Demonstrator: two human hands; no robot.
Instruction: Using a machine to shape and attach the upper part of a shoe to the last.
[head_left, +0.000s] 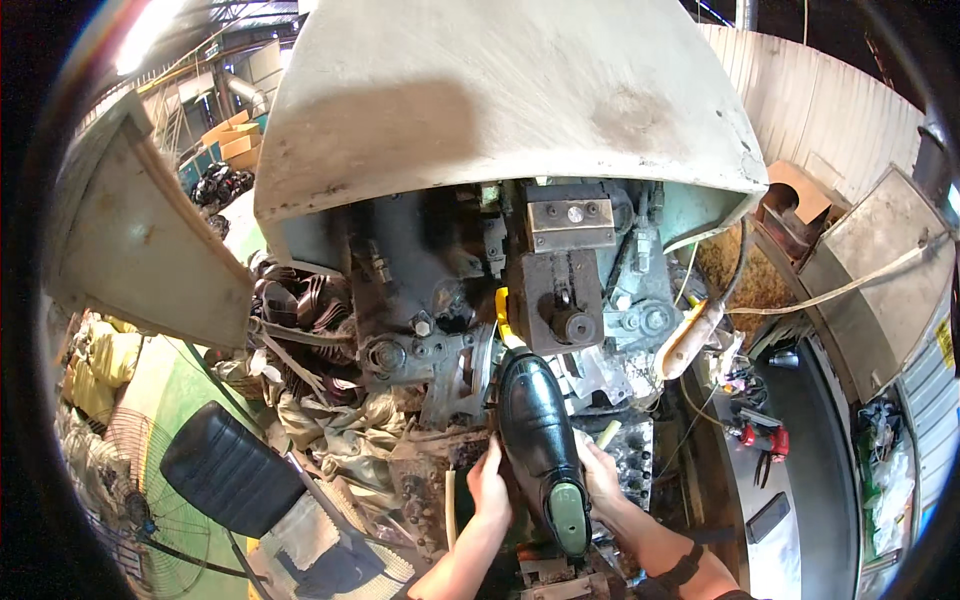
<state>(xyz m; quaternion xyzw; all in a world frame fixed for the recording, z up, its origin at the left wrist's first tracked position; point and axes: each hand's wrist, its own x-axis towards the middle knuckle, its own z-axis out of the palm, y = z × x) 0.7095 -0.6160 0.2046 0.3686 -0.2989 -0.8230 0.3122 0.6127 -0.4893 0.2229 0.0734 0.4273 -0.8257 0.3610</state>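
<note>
A glossy black shoe upper [533, 400] sits stretched over a green shoe last [569, 515], its toe pointing away from me into the machine. My left hand [490, 488] is closed against the shoe's left side near the heel. My right hand [597, 474] grips the opposite side, its fingers partly hidden by the shoe. Just past the toe, a bright yellow curved piece [503, 310] stands beside the machine's dark metal block [560, 300]. Whether the toe touches the machine's metal parts, I cannot tell.
A large pale machine hood [520, 90] overhangs the work. Metal jaws and bolts flank the shoe. A handle on a cable [690, 340] hangs at right, above a bench with a phone [768, 517] and a red tool [772, 440]. A black padded seat [232, 468] and a fan [140, 500] stand left.
</note>
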